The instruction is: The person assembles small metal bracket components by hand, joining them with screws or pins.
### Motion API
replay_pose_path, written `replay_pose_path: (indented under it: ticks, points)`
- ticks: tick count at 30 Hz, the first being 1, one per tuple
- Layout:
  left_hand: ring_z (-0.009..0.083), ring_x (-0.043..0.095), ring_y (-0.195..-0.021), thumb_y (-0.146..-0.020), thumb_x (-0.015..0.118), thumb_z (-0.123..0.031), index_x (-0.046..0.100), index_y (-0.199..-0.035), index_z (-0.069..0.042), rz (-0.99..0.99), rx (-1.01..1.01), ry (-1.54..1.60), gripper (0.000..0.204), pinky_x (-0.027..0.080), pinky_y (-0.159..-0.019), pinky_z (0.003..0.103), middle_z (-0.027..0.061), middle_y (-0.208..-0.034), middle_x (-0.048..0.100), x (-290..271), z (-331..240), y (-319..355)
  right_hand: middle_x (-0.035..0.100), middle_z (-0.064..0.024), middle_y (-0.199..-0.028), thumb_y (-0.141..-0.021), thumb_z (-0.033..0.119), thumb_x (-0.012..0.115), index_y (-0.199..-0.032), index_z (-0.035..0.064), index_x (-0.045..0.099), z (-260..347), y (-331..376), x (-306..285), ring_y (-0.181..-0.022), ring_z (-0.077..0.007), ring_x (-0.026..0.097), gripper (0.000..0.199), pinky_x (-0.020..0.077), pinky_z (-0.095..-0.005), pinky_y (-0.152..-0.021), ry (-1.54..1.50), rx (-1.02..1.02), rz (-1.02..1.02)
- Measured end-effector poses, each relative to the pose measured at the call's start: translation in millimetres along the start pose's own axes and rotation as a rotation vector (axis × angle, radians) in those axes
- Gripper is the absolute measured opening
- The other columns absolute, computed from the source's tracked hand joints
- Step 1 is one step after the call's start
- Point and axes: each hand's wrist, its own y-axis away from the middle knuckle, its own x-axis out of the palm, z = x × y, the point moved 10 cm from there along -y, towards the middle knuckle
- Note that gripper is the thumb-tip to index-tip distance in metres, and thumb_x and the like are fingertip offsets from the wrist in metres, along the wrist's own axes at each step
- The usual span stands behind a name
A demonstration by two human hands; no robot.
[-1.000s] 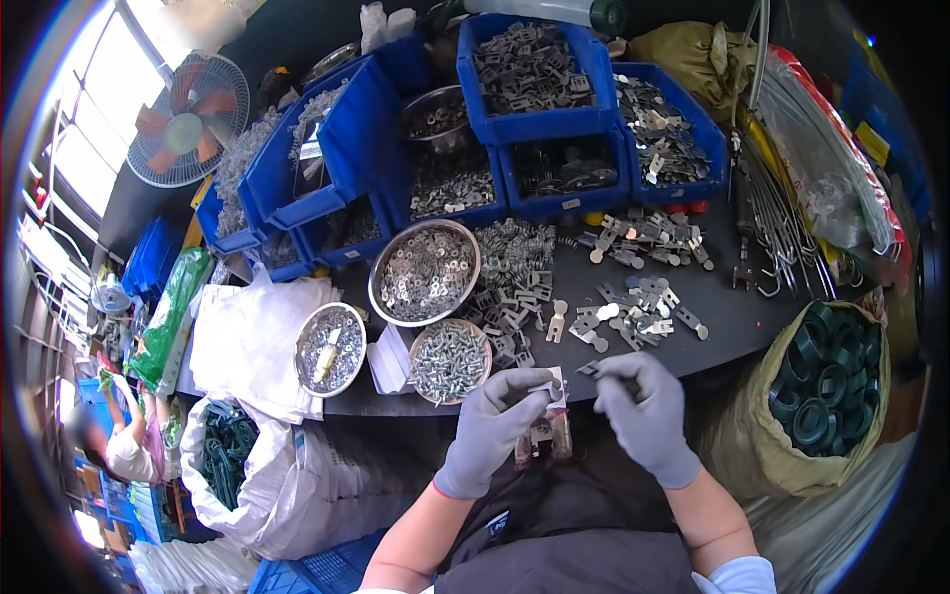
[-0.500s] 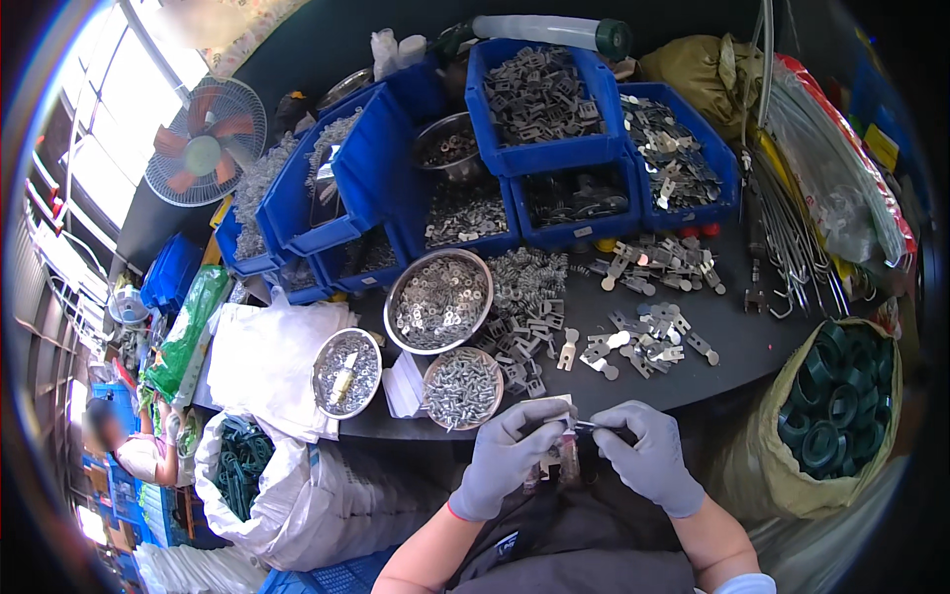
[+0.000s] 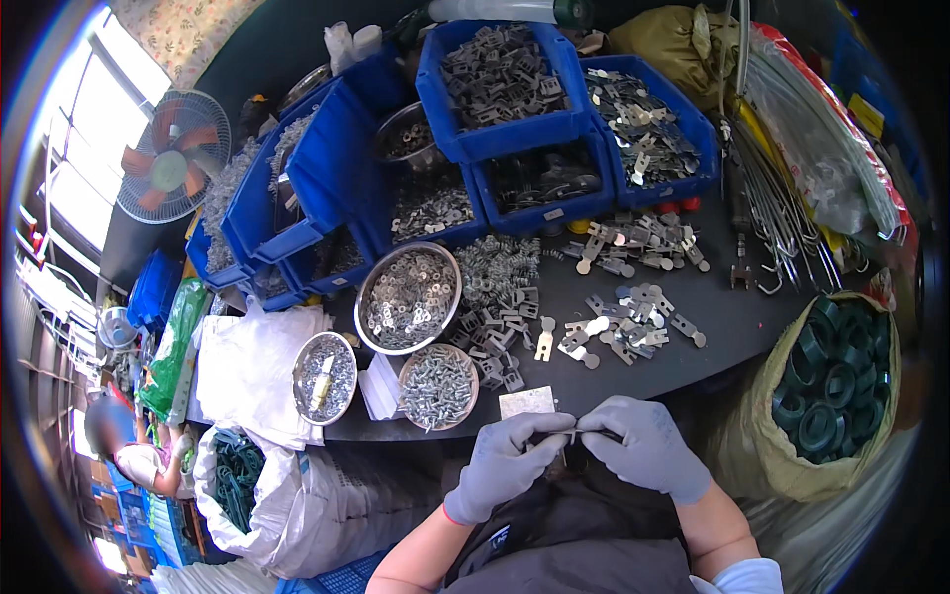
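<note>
Both of my hands wear grey gloves and meet just below the front edge of the dark table (image 3: 752, 317). My left hand (image 3: 510, 463) and my right hand (image 3: 638, 450) pinch the two ends of a small thin metal part (image 3: 572, 433) between their fingertips. A small pale square piece (image 3: 526, 402) lies on the table edge just above my left hand. Loose flat metal brackets (image 3: 623, 332) are scattered on the table beyond my hands. A round bowl of screws (image 3: 437, 386) stands to the upper left of my left hand.
Blue bins (image 3: 505, 89) of metal parts are stacked at the back. A large metal bowl of washers (image 3: 408, 297) and a smaller bowl (image 3: 325, 378) sit at the left. A sack of dark green rings (image 3: 826, 391) stands on the right. A fan (image 3: 170, 168) and white bags (image 3: 259, 366) are on the left.
My hands have drawn closer to my body and lower in view, still working the small metal part between the fingertips. The view has shifted slightly over the table.
</note>
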Motion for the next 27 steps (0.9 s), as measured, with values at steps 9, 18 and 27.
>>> replay_pose_path:
  ticks: [9,18,27]
  points:
    - [0.0069,0.061,-0.072,-0.091,0.059,-0.003,0.063,-0.108,0.004,0.133,-0.316,0.248,0.019,0.047,-0.063,0.020,0.0049,-0.090,0.067,13.5,14.3,-2.5,0.068,-0.0090,-0.086,-0.085,0.012,0.067,-0.101,-0.0045,0.066,-68.4,48.3,11.8,-0.067,-0.0098,0.064,0.023,0.0488,-0.0193,-0.059,-0.790,0.758,0.042]
    - [0.0095,0.063,-0.085,-0.088,0.060,-0.003,0.066,-0.106,0.002,0.119,-0.115,0.058,0.019,0.049,-0.073,0.023,0.0057,-0.094,0.067,21.2,-3.2,-23.8,0.067,-0.0048,-0.076,-0.084,0.013,0.067,-0.094,-0.0026,0.067,-60.4,25.8,6.2,-0.062,-0.0063,0.060,0.019,0.0459,-0.0189,-0.055,-0.747,0.625,0.037]
    - [0.0312,0.050,-0.116,-0.069,0.064,-0.005,0.059,-0.117,-0.011,-0.044,0.569,-1.240,0.049,0.043,-0.095,0.044,0.0106,-0.127,0.051,14.2,-49.4,-65.8,0.066,-0.0053,-0.074,-0.088,0.021,0.061,-0.094,0.0002,0.066,-142.8,5.5,-110.7,-0.059,-0.0085,0.061,0.022,0.0472,-0.0209,-0.052,-0.526,0.472,-0.635]
